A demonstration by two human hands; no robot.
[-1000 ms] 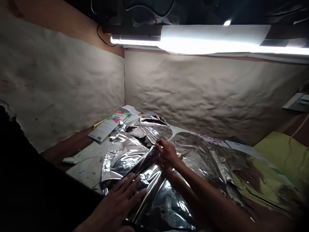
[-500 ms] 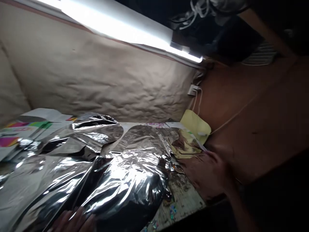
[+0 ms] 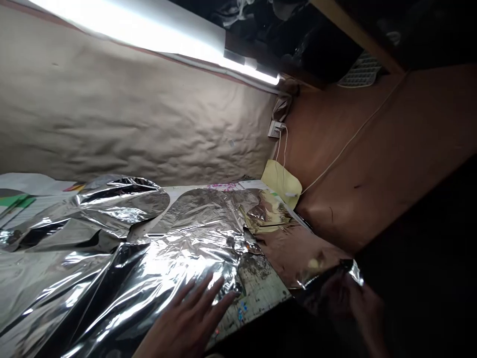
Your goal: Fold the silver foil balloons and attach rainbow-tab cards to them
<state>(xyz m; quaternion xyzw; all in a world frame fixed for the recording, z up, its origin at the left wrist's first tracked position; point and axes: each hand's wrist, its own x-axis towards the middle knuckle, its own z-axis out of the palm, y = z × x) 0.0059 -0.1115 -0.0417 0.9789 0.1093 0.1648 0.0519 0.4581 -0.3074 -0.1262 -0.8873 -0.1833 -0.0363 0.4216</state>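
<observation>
Shiny silver foil sheets (image 3: 179, 258) with rounded edges lie wrinkled and overlapping on the worktable. My left hand (image 3: 186, 315) is open, its fingers spread flat over the foil near the table's front edge. In the shadow at the right, my right hand (image 3: 367, 308) is closed on the corner of a mirror-like foil sheet (image 3: 290, 251), which reflects the brown wall. This sheet extends over the table's right side, and its held corner is past the front edge. The fingertips of my right hand are partly lost in the dark.
Bare worn tabletop (image 3: 261, 283) shows between the foils, with small shiny flecks. A yellow sheet (image 3: 279, 181) stands in the back corner below a wall socket (image 3: 276, 129) with white cords. A lit tube lamp (image 3: 253, 72) runs above the wrinkled backing (image 3: 149, 124). Printed papers (image 3: 30, 186) lie at left.
My left hand has come up and right onto the foil, fingers now spread. My right hand has moved nearer the front, drawing the foil corner with it. The view has turned slightly right.
</observation>
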